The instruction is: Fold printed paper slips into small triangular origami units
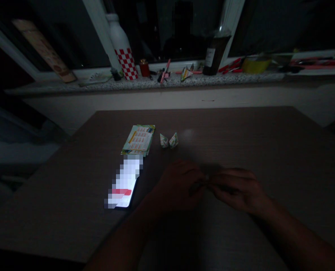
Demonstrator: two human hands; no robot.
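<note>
Low over the table's middle, my left hand [182, 184] and my right hand [236, 188] meet fingertip to fingertip. Both are closed in a pinch around one small spot, where a tiny pale bit shows. The dim light and my fingers hide what it is. Just beyond my left hand stand two small folded paper pieces [173, 140] with pointed tips, printed in green and white. A stack of printed paper sheets [140, 137] lies to their left. Nearer to me, a phone [128, 199] with a lit screen rests left of my left hand.
The dark wooden table [254, 135] reaches to the wall under a window. On the granite sill [156, 83] stand a white bottle with red checks [125, 52], a red jar [144, 68], a dark container [212, 54], a yellow bowl [256, 64] and pens.
</note>
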